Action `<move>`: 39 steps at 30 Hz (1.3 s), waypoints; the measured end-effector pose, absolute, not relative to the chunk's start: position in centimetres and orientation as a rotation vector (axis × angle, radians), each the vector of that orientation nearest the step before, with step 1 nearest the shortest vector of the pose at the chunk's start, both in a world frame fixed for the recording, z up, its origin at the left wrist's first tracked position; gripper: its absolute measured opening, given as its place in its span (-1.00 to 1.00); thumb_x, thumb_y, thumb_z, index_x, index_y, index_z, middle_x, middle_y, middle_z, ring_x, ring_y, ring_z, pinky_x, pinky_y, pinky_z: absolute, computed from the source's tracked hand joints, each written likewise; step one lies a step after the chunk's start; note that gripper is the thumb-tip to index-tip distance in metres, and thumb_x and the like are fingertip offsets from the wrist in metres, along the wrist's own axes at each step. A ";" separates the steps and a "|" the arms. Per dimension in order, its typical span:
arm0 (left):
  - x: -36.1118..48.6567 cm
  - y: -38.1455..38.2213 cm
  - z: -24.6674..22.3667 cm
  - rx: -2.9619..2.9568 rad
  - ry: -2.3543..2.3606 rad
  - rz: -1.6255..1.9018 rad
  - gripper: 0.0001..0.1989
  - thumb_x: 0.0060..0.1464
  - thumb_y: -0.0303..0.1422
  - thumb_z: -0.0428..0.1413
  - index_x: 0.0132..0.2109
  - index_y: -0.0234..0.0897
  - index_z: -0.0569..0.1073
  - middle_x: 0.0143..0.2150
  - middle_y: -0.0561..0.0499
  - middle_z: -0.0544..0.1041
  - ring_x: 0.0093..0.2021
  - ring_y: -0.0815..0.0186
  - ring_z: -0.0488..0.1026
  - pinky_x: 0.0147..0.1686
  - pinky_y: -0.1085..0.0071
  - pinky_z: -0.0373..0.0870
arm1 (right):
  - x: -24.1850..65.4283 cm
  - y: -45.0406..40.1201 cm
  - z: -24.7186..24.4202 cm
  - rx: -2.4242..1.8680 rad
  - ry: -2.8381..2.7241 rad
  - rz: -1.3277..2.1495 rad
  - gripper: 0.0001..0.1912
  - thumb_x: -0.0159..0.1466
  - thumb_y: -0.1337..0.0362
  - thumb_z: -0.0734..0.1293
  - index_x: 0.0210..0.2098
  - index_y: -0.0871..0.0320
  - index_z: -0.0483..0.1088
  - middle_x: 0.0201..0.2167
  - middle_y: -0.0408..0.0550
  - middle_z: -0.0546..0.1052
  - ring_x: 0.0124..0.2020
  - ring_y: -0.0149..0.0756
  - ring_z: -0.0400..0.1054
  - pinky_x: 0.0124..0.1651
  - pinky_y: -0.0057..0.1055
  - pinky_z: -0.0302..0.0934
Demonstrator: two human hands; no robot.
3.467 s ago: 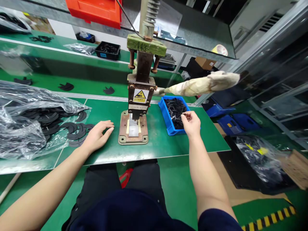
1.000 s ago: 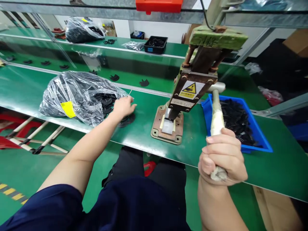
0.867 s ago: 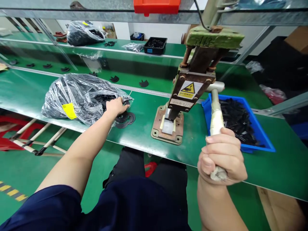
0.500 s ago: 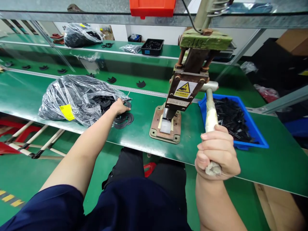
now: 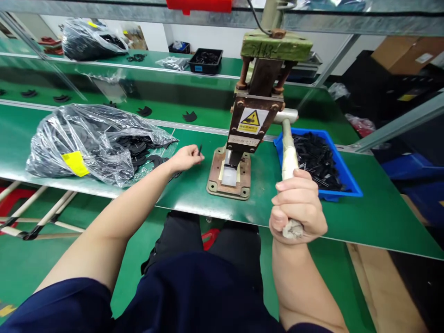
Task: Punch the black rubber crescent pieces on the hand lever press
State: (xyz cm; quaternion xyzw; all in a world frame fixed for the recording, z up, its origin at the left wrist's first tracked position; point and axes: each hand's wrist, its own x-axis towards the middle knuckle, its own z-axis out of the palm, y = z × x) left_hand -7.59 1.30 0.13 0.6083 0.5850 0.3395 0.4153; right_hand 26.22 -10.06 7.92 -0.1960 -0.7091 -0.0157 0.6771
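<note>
Between the plastic bag point(image 5: 93, 138) and the hand press point(image 5: 256, 115), my left hand point(image 5: 187, 158) pinches a small black part point(image 5: 200, 150), seen edge-on, so its full shape is hidden. Curved flat black pieces point(image 5: 138, 150) spill from the bag's mouth, some of them behind my left wrist. My right hand point(image 5: 298, 203) is wrapped around the taped lever point(image 5: 288, 152) of the press, which points down toward me. Under the ram, a pale metal block point(image 5: 229, 176) sits on the press base point(image 5: 213, 185).
A blue bin point(image 5: 350, 175) full of black parts stands right of the press. Behind, several curved black pieces point(image 5: 189, 116) lie spaced along a green strip. A black tray point(image 5: 206, 61) and another bag point(image 5: 90, 41) rest farther back. A metal shelf beam point(image 5: 208, 21) crosses overhead.
My left hand has come away from the bag's mouth toward the press with a black part in its fingers. My right hand keeps its grip on the lever. The view has shifted slightly right.
</note>
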 end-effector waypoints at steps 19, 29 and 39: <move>1.6 0.3 2.6 1.114 1.254 0.768 -0.60 0.15 -0.23 0.44 -0.27 -0.27 0.35 -0.56 0.09 0.53 -0.59 0.42 0.51 -0.52 0.54 0.46 | 26.1 -10.4 8.2 -0.454 -1.627 -0.029 -0.77 0.35 0.20 0.38 -0.43 0.07 0.35 -0.45 -0.28 0.48 -0.17 -0.37 0.53 0.28 0.04 0.39; 2.3 2.1 3.2 1.216 1.421 0.493 -0.61 0.15 -0.15 0.42 -0.31 -0.24 0.39 -0.64 0.10 0.44 -0.68 0.42 0.41 -0.65 0.57 0.27 | 25.8 -10.2 7.9 -0.463 -1.565 -0.046 -0.70 0.38 0.11 0.36 -0.46 0.03 0.33 -0.47 -0.30 0.47 -0.21 -0.38 0.53 0.26 -0.03 0.43; 3.1 1.4 3.7 1.179 1.465 0.483 -0.76 0.23 -0.20 0.35 -0.13 -0.24 0.53 -0.63 0.07 0.48 -0.68 0.40 0.40 -0.60 0.55 0.34 | 25.4 -10.1 8.1 -0.475 -1.536 -0.082 -0.74 0.34 0.14 0.37 -0.46 0.01 0.32 -0.52 -0.30 0.43 -0.30 -0.34 0.51 0.19 0.01 0.45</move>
